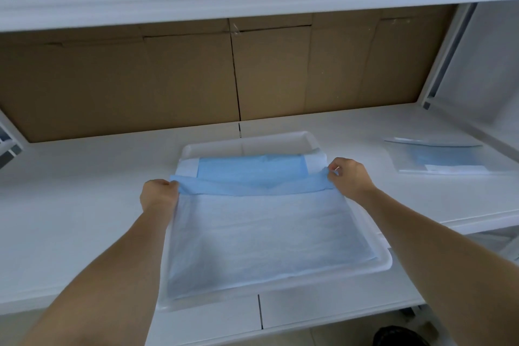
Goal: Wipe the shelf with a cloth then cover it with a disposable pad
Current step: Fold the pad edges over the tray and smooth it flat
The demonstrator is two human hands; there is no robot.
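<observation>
Frame centre: I judge the pad [252, 227] light, limp, crease-prone, so left hand [157, 196] and right hand [349, 177] pinch its folded blue edge at opposite corners over the tray [384, 264].

The disposable pad [252, 236] looks like thin, soft non-woven paper, matt, faintly ribbed white on one face, smooth blue on the folded-over strip. Under it, the tray [384, 262] is white plastic with a slight sheen. The shelf [84, 219] reads smooth, matt white. Behind, plain brown cardboard [168, 81], dull and creased. At right, a glossy clear plastic packet [441, 159].
</observation>
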